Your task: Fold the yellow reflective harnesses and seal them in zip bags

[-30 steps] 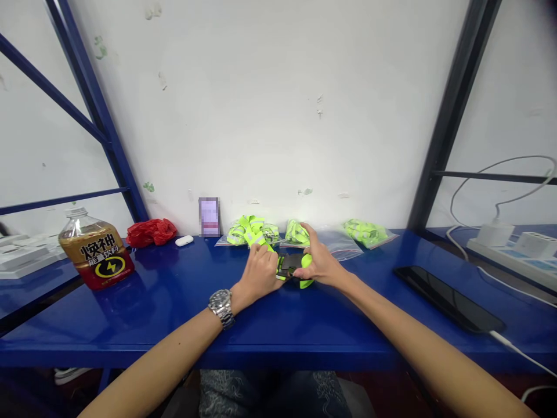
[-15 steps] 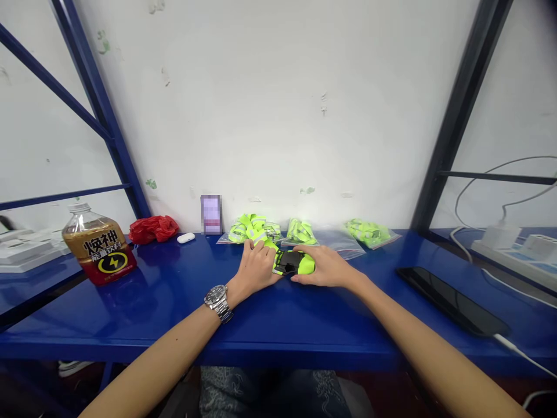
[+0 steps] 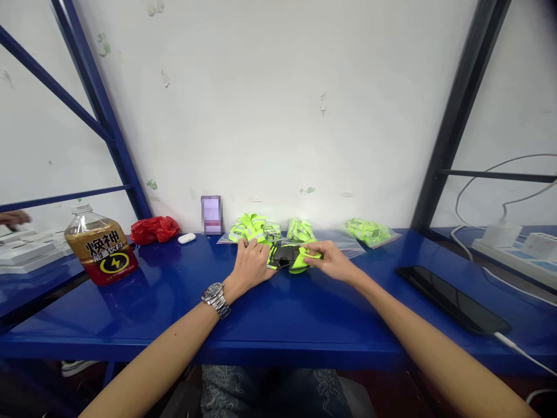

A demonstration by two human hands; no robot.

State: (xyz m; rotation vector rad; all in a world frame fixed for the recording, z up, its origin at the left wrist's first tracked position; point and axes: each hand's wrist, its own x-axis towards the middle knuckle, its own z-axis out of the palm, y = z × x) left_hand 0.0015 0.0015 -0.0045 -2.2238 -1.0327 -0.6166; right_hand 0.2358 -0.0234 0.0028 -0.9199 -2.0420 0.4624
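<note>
A bundled neon-yellow reflective strap [image 3: 300, 263] with a black plastic buckle [image 3: 286, 255] is held between my hands, just above the blue table. My left hand [image 3: 252, 262] has its fingers curled around the bundle's left end, so the part under them is hidden. At the right end, my right hand [image 3: 329, 260] pinches the yellow webbing between thumb and fingers. Right behind my left hand lies a loose heap of the same yellow straps [image 3: 253, 225] on a clear plastic bag. Two more yellow bundles, a middle one [image 3: 301, 230] and a right one [image 3: 368, 231], rest along the wall.
On the left of the blue table [image 3: 174, 313] stand a drink bottle [image 3: 102, 247], a red plastic bag [image 3: 155, 229] and a white case [image 3: 187, 238]. A phone [image 3: 212, 215] leans on the wall. To the right are a cabled black phone [image 3: 452, 299] and a power strip [image 3: 522, 255]. Another person's hand [image 3: 15, 218] shows far left.
My right hand has shifted slightly right, from cupping the bundle's end to pinching its webbing. The bundle has turned a little. Another person's hand has appeared at the far left.
</note>
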